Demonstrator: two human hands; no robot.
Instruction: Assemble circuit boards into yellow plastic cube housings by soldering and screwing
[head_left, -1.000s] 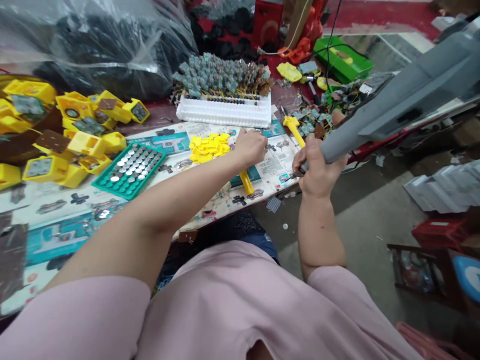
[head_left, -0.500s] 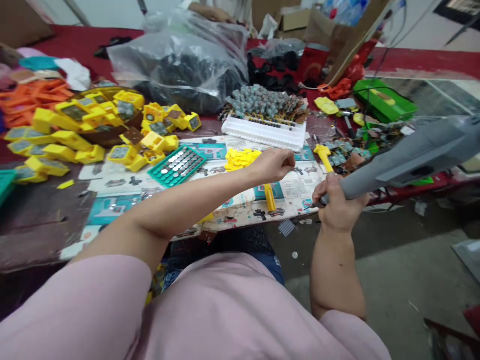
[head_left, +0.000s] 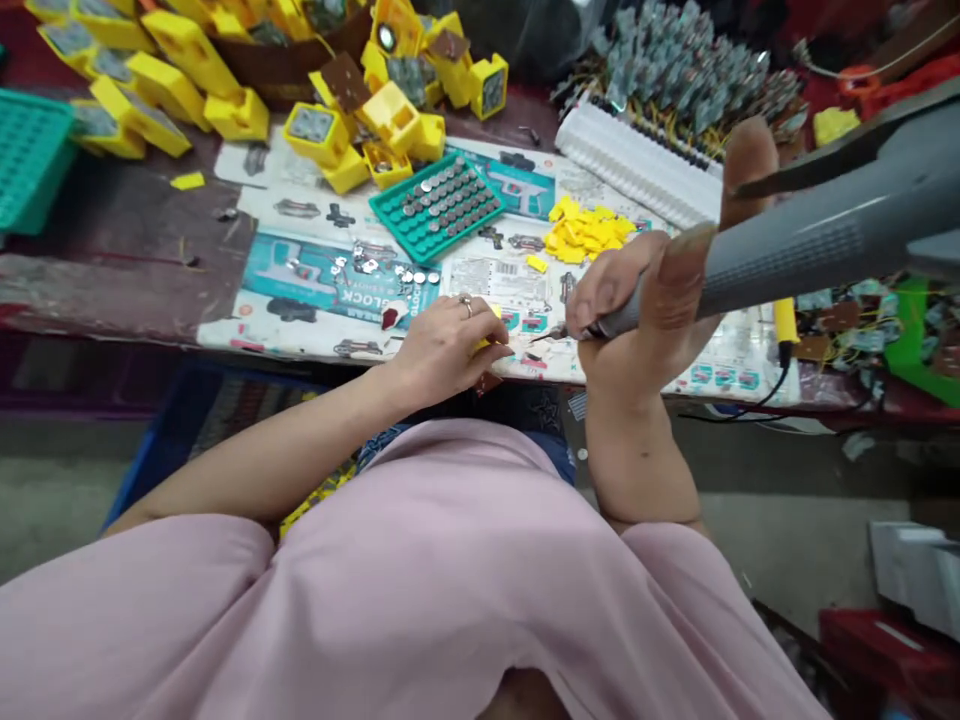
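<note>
My right hand (head_left: pixel 637 340) is wrapped around a grey electric screwdriver (head_left: pixel 810 225), its body running off to the right. The thin bit (head_left: pixel 544 335) points left toward my left hand (head_left: pixel 442 345). That hand, with a ring on one finger, is closed at the table's front edge on a small yellow plastic part (head_left: pixel 481 343), mostly hidden by the fingers. A brown piece (head_left: pixel 487 384) shows just below. Behind the hands lie a pile of small yellow pieces (head_left: pixel 589 232) and a teal tray (head_left: pixel 409 248) holding silver discs in its cells.
Yellow housings (head_left: pixel 390 115) are heaped at the back left, near another teal tray (head_left: pixel 34 160). A white rack (head_left: pixel 637 160) carries many wired grey parts. At right, a yellow-handled tool (head_left: pixel 785 320) with a black cord lies by loose wired parts (head_left: pixel 840 310). Printed sheets (head_left: pixel 300 215) cover the tabletop.
My left hand has come back from near the yellow pile to the front edge, holding a yellow part. My right hand has brought the screwdriver leftward toward it. The view has tilted down.
</note>
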